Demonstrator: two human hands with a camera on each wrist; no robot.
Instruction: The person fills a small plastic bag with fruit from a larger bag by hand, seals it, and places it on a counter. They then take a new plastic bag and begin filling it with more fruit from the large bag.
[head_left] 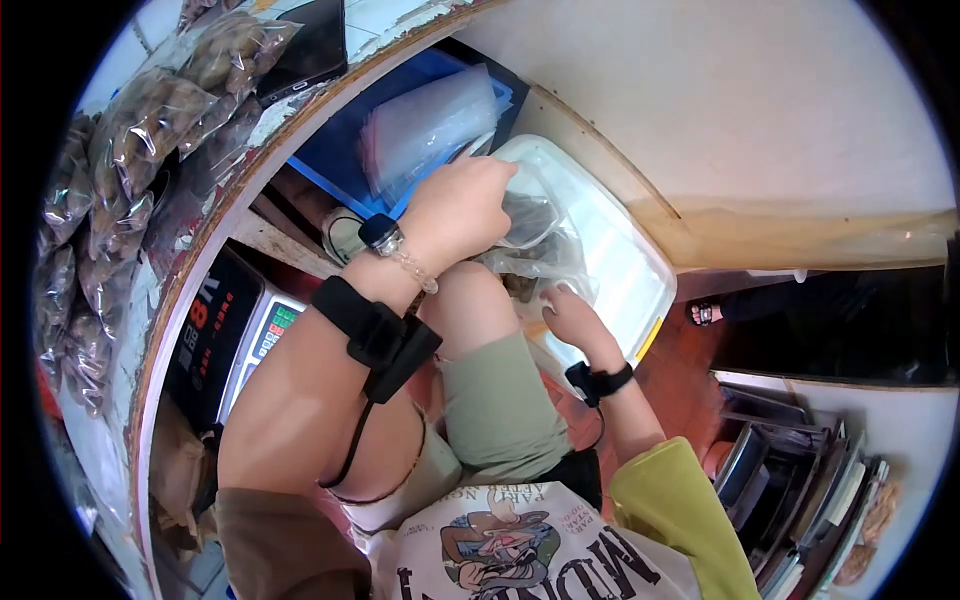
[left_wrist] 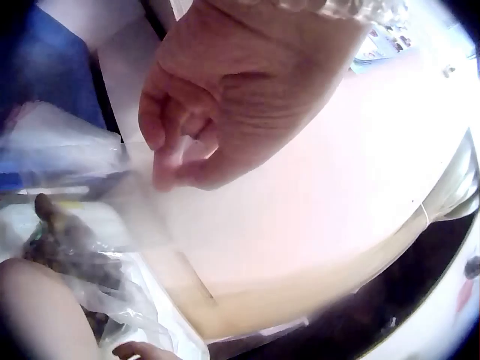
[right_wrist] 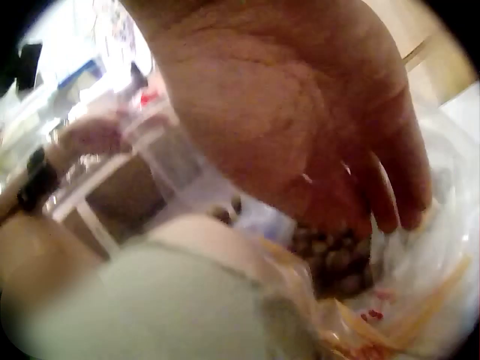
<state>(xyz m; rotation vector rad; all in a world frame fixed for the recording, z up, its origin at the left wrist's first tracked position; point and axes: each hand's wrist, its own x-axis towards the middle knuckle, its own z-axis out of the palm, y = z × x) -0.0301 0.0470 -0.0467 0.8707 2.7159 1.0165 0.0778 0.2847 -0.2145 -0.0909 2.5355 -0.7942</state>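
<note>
My left hand (head_left: 462, 207), seen in the head and left wrist views, pinches the edge of a clear plastic bag (head_left: 545, 215) between thumb and fingers. The film stretches away from the fingertips. Dark brown pieces (left_wrist: 64, 244) show through clear plastic below that hand. Lower and to the right, my right hand (head_left: 577, 318) reaches down at the bag mouth beside my knee. In the right wrist view its fingers point down, loosely bent, over small round brown pieces (right_wrist: 334, 262) lying inside clear plastic with orange edges. Part of its fingertips is hidden.
A white bin (head_left: 625, 255) stands under the bags. Behind is a blue crate (head_left: 345, 165) with a stack of clear bags (head_left: 430, 125). At left are a scale (head_left: 265, 335) and filled bags (head_left: 140, 130) on a counter. A foot (head_left: 704, 313) shows at right.
</note>
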